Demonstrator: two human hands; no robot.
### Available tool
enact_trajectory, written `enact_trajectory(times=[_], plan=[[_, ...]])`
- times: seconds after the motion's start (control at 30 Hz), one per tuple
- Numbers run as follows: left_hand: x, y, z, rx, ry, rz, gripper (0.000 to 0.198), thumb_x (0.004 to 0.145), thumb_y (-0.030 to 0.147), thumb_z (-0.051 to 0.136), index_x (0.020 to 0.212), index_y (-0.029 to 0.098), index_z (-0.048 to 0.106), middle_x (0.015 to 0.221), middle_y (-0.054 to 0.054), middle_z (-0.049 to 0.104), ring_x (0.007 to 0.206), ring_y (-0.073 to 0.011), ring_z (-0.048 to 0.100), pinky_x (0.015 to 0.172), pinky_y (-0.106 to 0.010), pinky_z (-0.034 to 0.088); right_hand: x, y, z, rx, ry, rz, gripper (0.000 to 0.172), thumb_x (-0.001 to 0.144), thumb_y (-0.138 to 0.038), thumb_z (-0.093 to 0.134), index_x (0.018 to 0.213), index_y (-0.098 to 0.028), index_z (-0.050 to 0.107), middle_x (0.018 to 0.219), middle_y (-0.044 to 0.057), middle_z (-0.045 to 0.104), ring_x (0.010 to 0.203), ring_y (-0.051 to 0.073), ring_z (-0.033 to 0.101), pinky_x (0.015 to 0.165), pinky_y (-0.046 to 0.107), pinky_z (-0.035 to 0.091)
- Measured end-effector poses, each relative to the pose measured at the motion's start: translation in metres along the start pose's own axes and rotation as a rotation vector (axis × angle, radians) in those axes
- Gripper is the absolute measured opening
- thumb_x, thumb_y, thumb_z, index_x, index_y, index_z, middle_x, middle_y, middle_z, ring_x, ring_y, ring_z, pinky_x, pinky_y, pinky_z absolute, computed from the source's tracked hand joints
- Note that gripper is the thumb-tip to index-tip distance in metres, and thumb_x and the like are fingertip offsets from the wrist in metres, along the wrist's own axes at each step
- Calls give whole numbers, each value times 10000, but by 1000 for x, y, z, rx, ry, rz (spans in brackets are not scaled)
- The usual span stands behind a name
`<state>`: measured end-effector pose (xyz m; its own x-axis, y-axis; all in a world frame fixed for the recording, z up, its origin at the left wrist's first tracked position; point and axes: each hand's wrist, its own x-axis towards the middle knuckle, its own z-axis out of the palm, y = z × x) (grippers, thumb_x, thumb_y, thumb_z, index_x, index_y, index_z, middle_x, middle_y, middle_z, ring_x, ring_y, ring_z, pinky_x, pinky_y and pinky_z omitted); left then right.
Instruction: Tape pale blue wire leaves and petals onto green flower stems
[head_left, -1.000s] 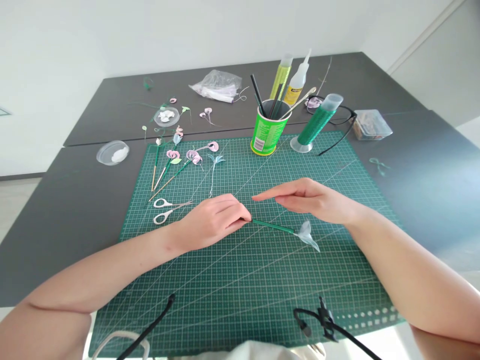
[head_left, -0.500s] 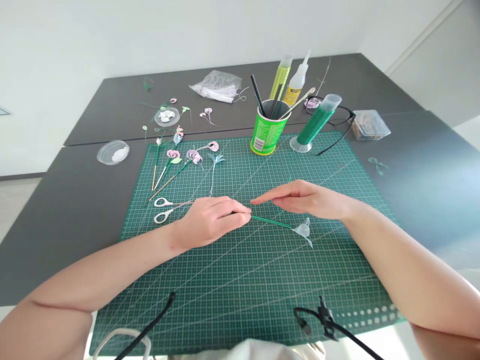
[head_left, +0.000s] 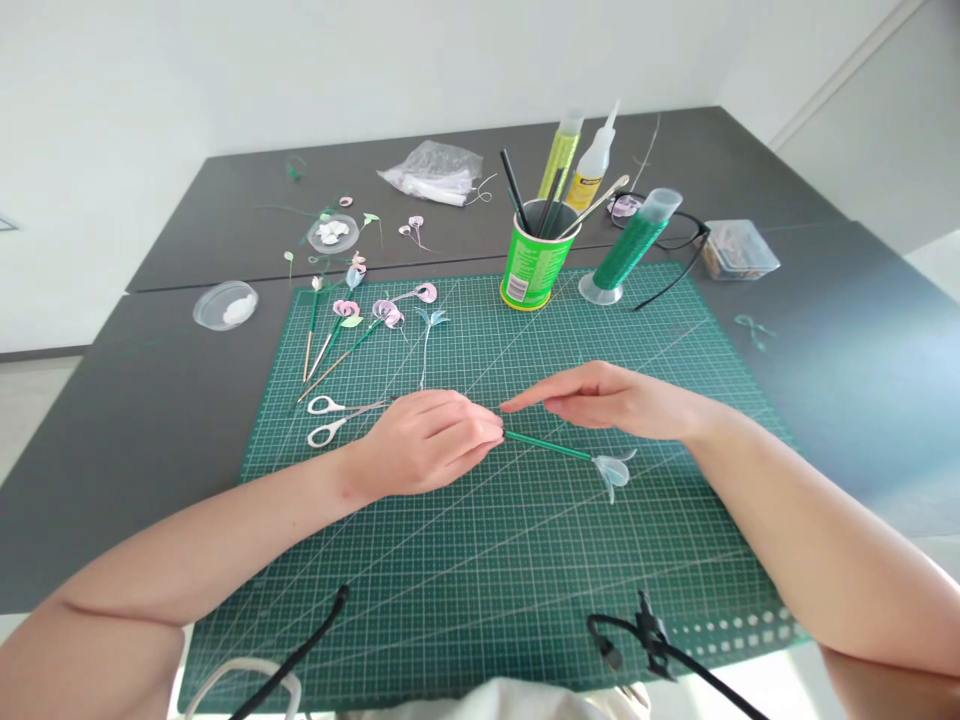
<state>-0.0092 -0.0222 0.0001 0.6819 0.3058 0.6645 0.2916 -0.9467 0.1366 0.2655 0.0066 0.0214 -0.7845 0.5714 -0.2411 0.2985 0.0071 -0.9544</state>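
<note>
My left hand (head_left: 442, 440) is closed, its fingertips pinching the end of a green stem (head_left: 547, 444). The stem points right and carries a pale, translucent blue-white flower (head_left: 613, 472) at its far end, low over the green cutting mat (head_left: 480, 580). My right hand (head_left: 611, 398) is held above the stem, index finger stretched toward the left fingertips, the other fingers curled beneath. What lies between those fingers is hidden; a faint green strand shows just above the knuckles. White-handled scissors (head_left: 328, 434) lie left of my left hand, blades partly behind it.
Finished flower stems (head_left: 322, 345) and a small blue flower (head_left: 431, 320) lie at the mat's left. A green can (head_left: 534, 265) of tools, a green thread spool (head_left: 630, 250), a glue bottle (head_left: 592, 165) and glasses (head_left: 705, 232) stand or lie behind. Dishes (head_left: 225, 304) sit left.
The flower has turned about its stem, its petals now pointing differently, and has shifted slightly right. My left fingers have rolled along the stem. My right hand is nearly still.
</note>
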Motion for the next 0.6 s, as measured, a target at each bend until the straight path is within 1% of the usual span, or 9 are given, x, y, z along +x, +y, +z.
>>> enact_trajectory(times=[0.07, 0.17, 0.23, 0.27, 0.33, 0.4, 0.43, 0.5, 0.6], plan=[[-1, 0, 0, 5, -2, 1, 30, 1044, 149, 625, 1065, 166, 613, 912, -17, 800, 812, -137, 775, 780, -265, 652, 0, 0, 0, -15, 2, -7, 439, 1049, -331, 509, 1382, -127, 712, 642, -44, 489, 522, 94, 281, 491, 286, 211], [-1, 0, -1, 38, -27, -14, 89, 1051, 169, 627, 1137, 145, 626, 891, -21, 781, 810, -148, 766, 793, -280, 655, 0, 0, 0, -26, 7, 2, 446, 1039, -341, 510, 1376, -140, 722, 649, -32, 530, 518, 98, 283, 496, 288, 228], [0, 0, -1, 51, -43, -12, 119, 1053, 168, 624, 1167, 133, 633, 892, -24, 773, 815, -150, 760, 796, -284, 654, 0, -1, 0, -36, 14, 12, 450, 1032, -345, 512, 1373, -145, 727, 677, -16, 584, 518, 99, 303, 502, 288, 251], [0, 1, -1, 49, -47, -5, 121, 1052, 161, 624, 1168, 129, 637, 900, -26, 772, 822, -150, 758, 802, -286, 654, 0, -1, 0, -45, 20, 14, 448, 1030, -346, 514, 1368, -148, 731, 720, 2, 629, 525, 100, 324, 507, 288, 265], [1, 1, -1, 36, -50, 12, 115, 1048, 144, 625, 1159, 124, 645, 922, -31, 776, 842, -152, 758, 820, -286, 653, 0, -3, 1, -62, 33, 14, 439, 1025, -343, 518, 1356, -161, 742, 868, 44, 713, 563, 104, 393, 523, 286, 296], [2, 1, -2, 24, -53, 16, 109, 1046, 133, 622, 1151, 123, 651, 944, -37, 779, 862, -154, 763, 834, -287, 653, 0, -4, 1, -72, 38, 16, 434, 1024, -337, 518, 1355, -170, 745, 959, 62, 739, 586, 105, 425, 530, 284, 308], [2, 1, -3, 18, -52, 14, 109, 1046, 131, 620, 1150, 120, 652, 949, -41, 779, 864, -156, 764, 832, -289, 653, 0, -5, 1, -72, 37, 17, 436, 1025, -333, 515, 1358, -166, 742, 950, 59, 736, 577, 102, 414, 527, 283, 303], [3, 1, -3, 19, -43, 7, 119, 1046, 135, 621, 1158, 110, 649, 939, -47, 774, 846, -159, 762, 811, -292, 655, 0, -4, 1, -59, 38, 12, 442, 1030, -324, 509, 1365, -143, 732, 834, 30, 695, 538, 91, 352, 512, 281, 278], [2, 0, -3, 40, -40, -8, 104, 1052, 160, 620, 1144, 119, 645, 891, -37, 765, 812, -155, 754, 778, -287, 653, -2, -3, 0, -36, 55, -24, 442, 1042, -324, 516, 1380, -122, 716, 630, -45, 520, 503, 87, 260, 494, 282, 230]])
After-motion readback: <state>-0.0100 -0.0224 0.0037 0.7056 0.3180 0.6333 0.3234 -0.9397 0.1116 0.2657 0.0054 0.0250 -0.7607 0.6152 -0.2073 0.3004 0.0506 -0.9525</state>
